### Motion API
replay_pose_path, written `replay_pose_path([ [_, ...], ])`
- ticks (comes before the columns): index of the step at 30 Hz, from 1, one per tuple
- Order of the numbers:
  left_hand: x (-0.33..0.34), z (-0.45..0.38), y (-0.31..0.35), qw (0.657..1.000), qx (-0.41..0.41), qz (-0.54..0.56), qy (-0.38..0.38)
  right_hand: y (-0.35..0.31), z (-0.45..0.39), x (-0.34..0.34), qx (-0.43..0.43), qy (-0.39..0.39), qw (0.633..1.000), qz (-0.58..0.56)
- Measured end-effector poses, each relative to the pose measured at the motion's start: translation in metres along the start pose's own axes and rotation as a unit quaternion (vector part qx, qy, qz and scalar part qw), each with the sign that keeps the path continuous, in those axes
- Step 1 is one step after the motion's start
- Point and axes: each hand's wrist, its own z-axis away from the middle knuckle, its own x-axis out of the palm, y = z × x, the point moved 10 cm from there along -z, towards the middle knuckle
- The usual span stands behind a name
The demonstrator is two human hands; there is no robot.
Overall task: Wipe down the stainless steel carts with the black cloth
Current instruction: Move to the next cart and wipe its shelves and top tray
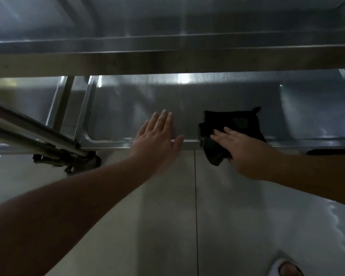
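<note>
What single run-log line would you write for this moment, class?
stage: wiping lower cart shelf | right hand: flat on black cloth, draped over front rim | left hand: open, on rim | caster: left

Cloth (pixel 232 128) lies on cart's lower shelf (pixel 127 108), draped over its front rim, under right hand (pixel 241 148); left hand (pixel 157 138) left of cloth

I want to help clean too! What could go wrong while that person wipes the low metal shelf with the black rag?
The black cloth hangs partly over the lower shelf's front rim, pressed only by the flat right hand, so it might slip to the floor. The left hand rests across that same metal rim, which could scrape or pinch. The upper shelf sits close above, so standing up quickly might mean a bumped head.
</note>
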Motion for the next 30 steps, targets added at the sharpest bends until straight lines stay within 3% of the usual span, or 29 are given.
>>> replay_pose_path([
  [6,-0.008,0.046,0.009,0.997,-0.02,-0.007,-0.079,-0.006,0.01,-0.02,0.151,-0.153,0.973,-0.089],
  [13,-0.033,0.137,0.015,0.973,-0.093,0.019,-0.212,-0.078,0.076,-0.029,0.163,-0.313,0.934,-0.056],
  [20,-0.125,0.263,0.027,0.938,-0.172,0.075,-0.293,-0.19,0.182,-0.068,0.159,-0.421,0.89,-0.07],
  [24,-0.195,0.33,0.028,0.917,-0.213,0.114,-0.317,-0.254,0.225,-0.123,0.17,-0.427,0.885,-0.078],
  [30,-0.319,0.389,-0.003,0.918,-0.253,0.123,-0.28,-0.362,0.236,-0.228,0.14,-0.409,0.899,-0.075],
])
